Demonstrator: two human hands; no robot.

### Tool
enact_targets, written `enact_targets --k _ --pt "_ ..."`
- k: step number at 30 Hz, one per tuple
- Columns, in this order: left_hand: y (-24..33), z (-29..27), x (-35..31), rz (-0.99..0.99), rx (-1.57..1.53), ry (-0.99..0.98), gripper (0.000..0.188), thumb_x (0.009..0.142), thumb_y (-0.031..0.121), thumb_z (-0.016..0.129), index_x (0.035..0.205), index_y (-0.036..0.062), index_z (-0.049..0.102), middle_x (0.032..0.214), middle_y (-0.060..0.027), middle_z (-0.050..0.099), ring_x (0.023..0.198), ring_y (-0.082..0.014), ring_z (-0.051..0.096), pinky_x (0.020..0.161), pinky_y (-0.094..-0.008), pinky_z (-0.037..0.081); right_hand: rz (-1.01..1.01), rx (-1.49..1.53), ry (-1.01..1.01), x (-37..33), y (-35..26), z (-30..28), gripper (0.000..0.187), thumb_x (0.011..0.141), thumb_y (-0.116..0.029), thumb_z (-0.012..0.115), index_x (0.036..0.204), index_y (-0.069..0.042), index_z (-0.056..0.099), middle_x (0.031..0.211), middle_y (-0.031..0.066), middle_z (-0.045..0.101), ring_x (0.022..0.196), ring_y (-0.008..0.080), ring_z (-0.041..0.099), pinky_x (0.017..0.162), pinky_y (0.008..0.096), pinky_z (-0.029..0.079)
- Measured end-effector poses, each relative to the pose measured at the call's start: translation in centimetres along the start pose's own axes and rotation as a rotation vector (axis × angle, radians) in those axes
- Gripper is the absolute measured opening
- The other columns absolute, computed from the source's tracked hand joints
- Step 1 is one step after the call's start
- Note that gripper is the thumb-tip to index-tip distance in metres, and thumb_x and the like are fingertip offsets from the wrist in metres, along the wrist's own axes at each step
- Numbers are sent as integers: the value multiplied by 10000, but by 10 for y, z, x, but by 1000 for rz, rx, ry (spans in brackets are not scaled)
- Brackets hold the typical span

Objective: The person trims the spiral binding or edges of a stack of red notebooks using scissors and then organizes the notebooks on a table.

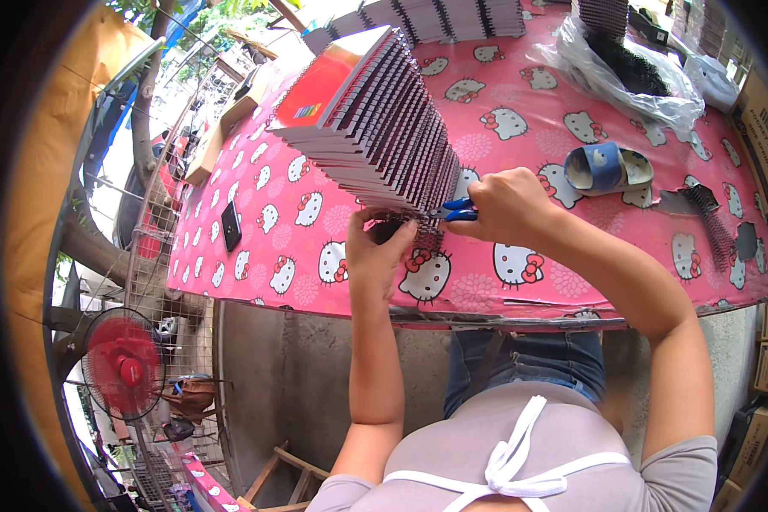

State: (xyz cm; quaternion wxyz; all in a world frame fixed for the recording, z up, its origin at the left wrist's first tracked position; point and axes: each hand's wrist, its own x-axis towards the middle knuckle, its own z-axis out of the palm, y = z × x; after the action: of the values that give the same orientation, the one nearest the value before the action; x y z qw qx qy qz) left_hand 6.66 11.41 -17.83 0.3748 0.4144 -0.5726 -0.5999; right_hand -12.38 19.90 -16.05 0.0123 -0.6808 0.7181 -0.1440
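Bright daylight enters at upper left, washing out the foliage point(203, 41); the table point(465, 141) is evenly lit, the floor point(316, 367) below it dimmer. Fisheye distortion bends the rim; black vignetting swallows the corners.

Notebook stack point(392, 128) on table point(303, 277), phone point(230, 226) left, slipper point(595, 168) right.

We're in a light-grey short-sleeved top point(589, 427), right sleeve point(684, 474) ending above the elbow. Flat white straps point(576, 468) run left and right from a bow point(505, 478). Faded blue denim bottoms point(563, 358), far side.
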Motion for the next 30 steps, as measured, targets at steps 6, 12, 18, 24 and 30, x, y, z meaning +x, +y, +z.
enact_targets --k 6,12,18,24,30 --pt "-5 -4 -1 -58 -41 13 510 746 32 778 1123 -27 440 849 -92 627 626 -103 577 448 -216 452 -236 -183 505 -4 22 22 562 734 -584 673 682 -24 652 665 126 655 622 296 672 590 390 529" --pt "-14 0 -2 -20 -38 0 518 728 13 789 1115 -28 447 898 -111 635 680 -119 603 486 -220 481 -10 4 40 1 5 17 558 736 -573 674 700 -18 641 676 133 643 624 296 660 587 401 519" --pt "-23 -11 2 -79 -115 -2 530 725 -9 784 1127 -35 440 937 -118 630 733 -146 622 583 -236 524 -110 -96 254 -9 16 22 559 745 -578 662 683 -22 650 666 126 658 603 297 669 568 399 518" --pt "-30 -1 -1 -31 -148 3 546 725 -9 784 1137 -39 426 965 -128 625 766 -157 632 635 -247 551 -119 -86 194 2 6 24 549 735 -572 672 767 -25 652 754 125 657 702 288 655 669 398 501" --pt "-39 -9 2 -88 -202 13 585 715 17 805 1149 -22 415 987 -130 620 788 -154 629 605 -243 556 36 -22 -9 -9 9 22 585 718 -610 675 723 -26 634 724 113 625 705 275 630 655 378 486"
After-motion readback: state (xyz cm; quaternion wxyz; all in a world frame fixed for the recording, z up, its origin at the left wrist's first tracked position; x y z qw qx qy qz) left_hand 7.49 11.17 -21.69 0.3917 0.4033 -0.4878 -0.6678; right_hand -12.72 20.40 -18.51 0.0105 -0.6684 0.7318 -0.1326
